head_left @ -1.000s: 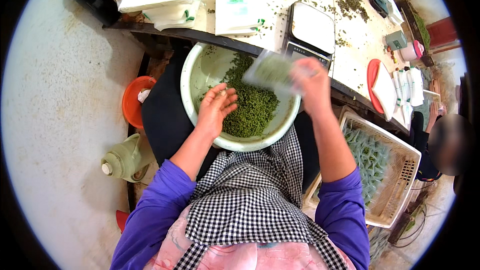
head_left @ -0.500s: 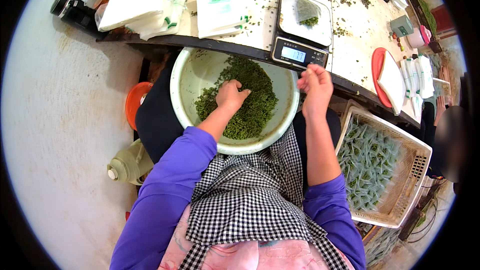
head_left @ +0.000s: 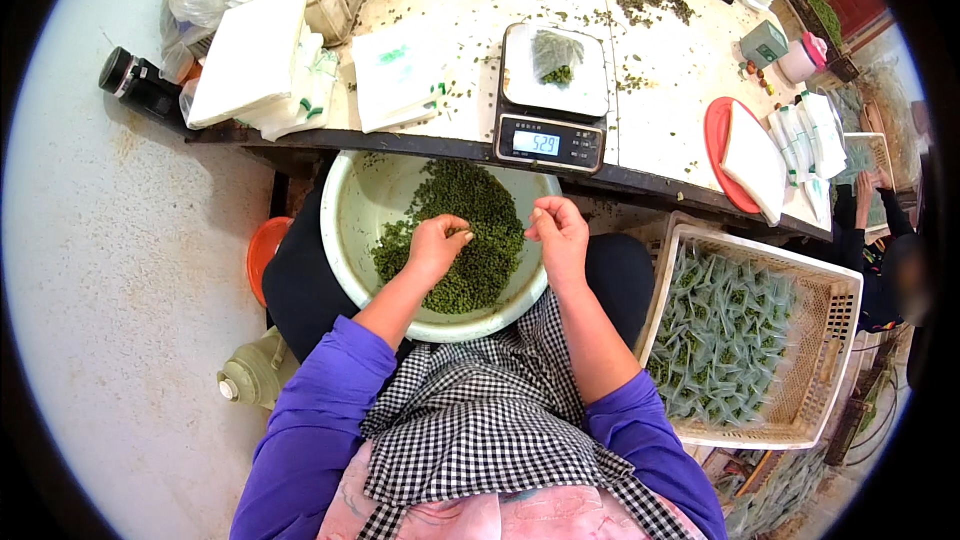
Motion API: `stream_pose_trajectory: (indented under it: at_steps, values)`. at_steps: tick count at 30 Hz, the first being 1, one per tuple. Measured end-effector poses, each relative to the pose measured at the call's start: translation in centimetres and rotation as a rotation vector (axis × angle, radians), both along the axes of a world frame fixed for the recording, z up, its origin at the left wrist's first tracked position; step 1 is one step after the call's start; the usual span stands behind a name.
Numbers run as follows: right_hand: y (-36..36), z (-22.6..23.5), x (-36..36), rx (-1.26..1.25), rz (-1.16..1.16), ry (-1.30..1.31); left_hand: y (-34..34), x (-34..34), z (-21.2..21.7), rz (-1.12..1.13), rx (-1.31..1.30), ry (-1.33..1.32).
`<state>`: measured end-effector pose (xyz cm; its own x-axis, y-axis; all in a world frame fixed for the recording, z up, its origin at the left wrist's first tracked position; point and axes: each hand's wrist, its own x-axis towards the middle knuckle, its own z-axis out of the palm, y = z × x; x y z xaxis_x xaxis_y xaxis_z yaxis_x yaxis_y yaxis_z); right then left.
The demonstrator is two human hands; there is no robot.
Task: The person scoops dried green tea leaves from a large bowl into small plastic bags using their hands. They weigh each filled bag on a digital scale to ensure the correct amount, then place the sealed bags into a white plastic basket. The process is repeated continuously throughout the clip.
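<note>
A pale green basin [head_left: 352, 240] rests on my lap, half full of small green leaves [head_left: 470, 202]. My left hand [head_left: 436, 245] lies curled on the leaves, fingers pinched together among them. My right hand [head_left: 560, 232] hovers over the basin's right side, fingers bunched, apparently pinching a few leaves. Just beyond, at the table edge, stands a digital scale [head_left: 551, 95] with a small clear bag [head_left: 556, 55] holding some leaves lying on its white platform.
A white basket [head_left: 830, 340] of filled clear bags stands at my right. The table [head_left: 660, 90] carries stacked empty bags [head_left: 400, 75], scattered leaves and a red plate [head_left: 716, 140]. An orange bowl [head_left: 262, 255] and a jug [head_left: 255, 375] sit on the floor. Another person's hands [head_left: 868, 185] work at far right.
The clear bag that my right hand held a second ago now lies on the scale. My right hand has come back over the basin; my left hand stays in the leaves.
</note>
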<state>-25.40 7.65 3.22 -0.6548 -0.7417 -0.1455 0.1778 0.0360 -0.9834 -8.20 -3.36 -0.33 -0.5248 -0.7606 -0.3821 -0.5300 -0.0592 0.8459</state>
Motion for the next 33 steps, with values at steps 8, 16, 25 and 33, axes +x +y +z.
stream_pose_trajectory:
  at_steps: [8, 16, 25, 33]
  values:
    - [0.4, -0.4, 0.2, 0.026, -0.018, 0.100, 0.6, -0.5, 5.4, 0.125, 0.280, 0.291]
    - [-5.2, 6.1, -5.1, 0.001, -0.330, 1.164, 1.3, -1.6, 6.0, -0.254, -0.575, -0.204]
    - [-15.6, 8.8, -10.8, 0.514, -0.239, 1.278, 3.2, -0.9, 5.2, -0.215, -0.358, -0.020]
    - [-11.8, 14.6, -8.2, 0.529, 0.141, 1.216, 1.2, -0.8, 10.1, 0.168, -0.776, 0.277]
